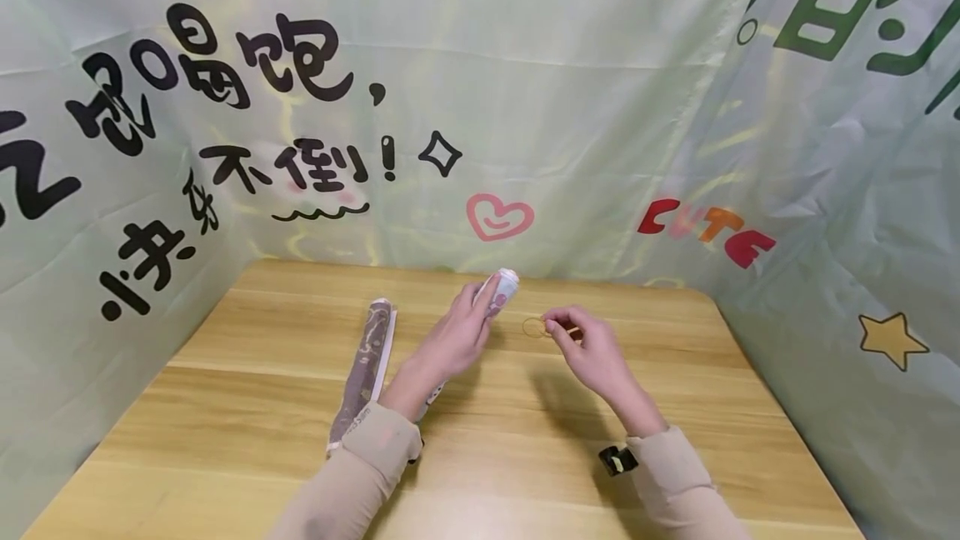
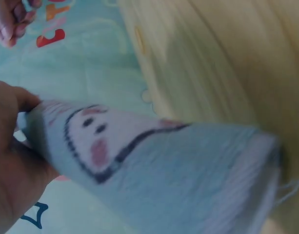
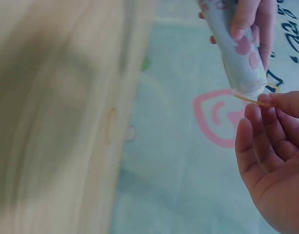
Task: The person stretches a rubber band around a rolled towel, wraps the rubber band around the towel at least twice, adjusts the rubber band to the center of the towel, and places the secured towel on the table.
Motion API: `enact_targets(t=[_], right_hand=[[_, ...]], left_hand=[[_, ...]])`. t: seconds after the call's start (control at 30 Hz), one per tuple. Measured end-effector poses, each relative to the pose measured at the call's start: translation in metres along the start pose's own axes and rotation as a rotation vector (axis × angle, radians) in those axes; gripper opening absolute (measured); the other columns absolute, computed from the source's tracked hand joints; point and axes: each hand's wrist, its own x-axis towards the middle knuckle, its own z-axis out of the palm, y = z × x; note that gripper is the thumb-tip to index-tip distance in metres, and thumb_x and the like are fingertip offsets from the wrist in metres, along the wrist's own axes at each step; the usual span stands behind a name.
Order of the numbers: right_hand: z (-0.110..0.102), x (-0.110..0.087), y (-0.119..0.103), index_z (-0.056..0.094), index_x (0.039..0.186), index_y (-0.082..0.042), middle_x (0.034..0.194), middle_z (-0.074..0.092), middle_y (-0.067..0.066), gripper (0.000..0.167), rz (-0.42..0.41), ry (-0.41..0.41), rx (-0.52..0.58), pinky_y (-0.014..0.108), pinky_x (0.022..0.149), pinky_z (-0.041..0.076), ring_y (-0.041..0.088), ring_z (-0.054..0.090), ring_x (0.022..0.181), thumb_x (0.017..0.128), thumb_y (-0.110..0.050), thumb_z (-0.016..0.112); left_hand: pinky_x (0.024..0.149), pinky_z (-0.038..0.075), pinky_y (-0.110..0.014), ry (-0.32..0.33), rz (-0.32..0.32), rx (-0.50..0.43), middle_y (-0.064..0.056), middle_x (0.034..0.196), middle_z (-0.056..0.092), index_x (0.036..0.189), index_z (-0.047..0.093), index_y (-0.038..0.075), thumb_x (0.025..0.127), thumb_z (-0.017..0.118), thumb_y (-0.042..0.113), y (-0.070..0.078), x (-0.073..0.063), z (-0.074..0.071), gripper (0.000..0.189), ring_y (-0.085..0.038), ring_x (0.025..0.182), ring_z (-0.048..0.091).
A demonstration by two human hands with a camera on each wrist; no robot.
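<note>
My left hand (image 1: 453,336) grips a rolled light-blue towel (image 1: 497,292) with a cartoon face print, held tilted above the table. In the left wrist view, the towel (image 2: 154,161) shows its loose outer edge and a few threads at one end. My right hand (image 1: 596,352) pinches a thin yellow rubber band (image 1: 533,327) between thumb and fingertips. The right wrist view has the rubber band (image 3: 250,101) close by the end of the rolled towel (image 3: 242,63); whether they touch I cannot tell.
A second rolled towel (image 1: 363,373), brownish purple with a pale edge, lies on the left of the wooden table (image 1: 225,407). Another yellow rubber band (image 3: 111,126) rests near the table's far edge. Printed cloth walls (image 1: 600,132) enclose the back and sides.
</note>
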Motion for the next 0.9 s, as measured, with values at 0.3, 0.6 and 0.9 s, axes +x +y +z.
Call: enact_targets(t=[0.3, 0.6, 0.9], right_hand=[[0.011, 0.017, -0.015, 0.076, 0.108, -0.004, 0.095, 0.073, 0.009, 0.018, 0.097, 0.197, 0.195, 0.022, 0.07, 0.056, 0.028, 0.069, 0.086, 0.101, -0.02, 0.071], [0.019, 0.029, -0.02, 0.077, 0.104, -0.002, 0.096, 0.069, 0.005, 0.014, 0.064, 0.254, 0.248, 0.023, 0.072, 0.055, 0.015, 0.065, 0.085, 0.099, -0.015, 0.072], [0.018, 0.032, -0.013, 0.078, 0.101, -0.005, 0.094, 0.07, 0.006, 0.009, 0.061, 0.227, 0.192, 0.024, 0.07, 0.056, 0.016, 0.064, 0.085, 0.098, -0.013, 0.074]], left_hand=[[0.091, 0.059, -0.046, 0.227, 0.085, 0.107, -0.02, 0.14, 0.052, 0.163, 0.034, 0.011, 0.109, 0.054, 0.02, -0.001, -0.002, 0.012, 0.058, -0.032, 0.119, 0.059], [0.092, 0.059, -0.042, 0.339, 0.237, 0.21, -0.014, 0.133, 0.062, 0.154, 0.051, 0.012, 0.101, 0.069, 0.017, -0.004, -0.003, 0.018, 0.056, -0.029, 0.115, 0.064], [0.089, 0.059, -0.038, 0.328, 0.302, 0.191, -0.011, 0.134, 0.063, 0.154, 0.051, 0.013, 0.1, 0.071, 0.019, 0.001, -0.003, 0.023, 0.058, -0.026, 0.111, 0.067]])
